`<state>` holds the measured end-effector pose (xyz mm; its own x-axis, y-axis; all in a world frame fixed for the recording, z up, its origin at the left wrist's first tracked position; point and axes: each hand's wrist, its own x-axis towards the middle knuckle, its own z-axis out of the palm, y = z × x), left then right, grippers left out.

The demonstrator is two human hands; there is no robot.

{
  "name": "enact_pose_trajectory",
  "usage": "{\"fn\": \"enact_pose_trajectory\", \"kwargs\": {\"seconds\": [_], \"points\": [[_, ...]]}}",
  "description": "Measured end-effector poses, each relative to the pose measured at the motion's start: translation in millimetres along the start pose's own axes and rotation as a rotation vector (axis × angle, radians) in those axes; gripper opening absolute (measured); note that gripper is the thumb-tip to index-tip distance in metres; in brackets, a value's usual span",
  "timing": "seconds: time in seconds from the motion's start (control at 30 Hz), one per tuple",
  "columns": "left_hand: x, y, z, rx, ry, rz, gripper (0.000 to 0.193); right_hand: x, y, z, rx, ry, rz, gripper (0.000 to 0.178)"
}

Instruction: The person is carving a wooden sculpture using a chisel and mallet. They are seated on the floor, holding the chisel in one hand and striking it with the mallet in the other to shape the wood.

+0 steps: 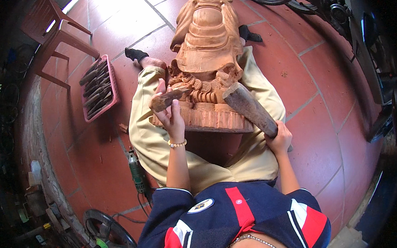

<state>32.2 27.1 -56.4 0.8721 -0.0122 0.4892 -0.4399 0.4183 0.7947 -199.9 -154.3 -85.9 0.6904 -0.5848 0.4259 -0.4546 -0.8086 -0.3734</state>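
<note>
Between my legs stands a carved wooden statue [207,47], a robed figure on a base with carved round coin-like shapes and a grooved lower rim. My left hand [173,118] is closed around a wood-handled carving chisel [165,100], held sideways with its tip toward the coin-like carving. Whether the tip touches the wood I cannot tell. In my right hand [280,140] is a wooden mallet [250,107], gripped by its thin end; its thick head tilts up and left over the base's right side, apart from the chisel.
A pink basket [114,90] of several chisels lies on the red tile floor at left, near a brown plastic chair [61,37]. A green corded power tool [137,172] lies beside my left leg. A wheel [110,232] sits lower left; bicycles [336,11] stand upper right.
</note>
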Motion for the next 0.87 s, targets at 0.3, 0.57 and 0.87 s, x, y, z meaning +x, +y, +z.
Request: {"fn": "enact_pose_trajectory", "kwargs": {"seconds": [0.3, 0.57, 0.87], "points": [[-0.7, -8.6, -10.5, -0.267, 0.045, -0.096, 0.037, -0.7, 0.5, 0.6, 0.000, 0.000, -0.008, 0.035], [5.2, -13.7, -16.8, -0.259, -0.166, 0.077, 0.031, -3.2, 2.9, -0.3, 0.013, 0.034, -0.083, 0.038], [7.3, -15.3, -11.4, -0.201, -0.184, 0.123, 0.011, 26.4, -81.4, -30.7, 0.275, -0.213, -0.499, 0.048]]}}
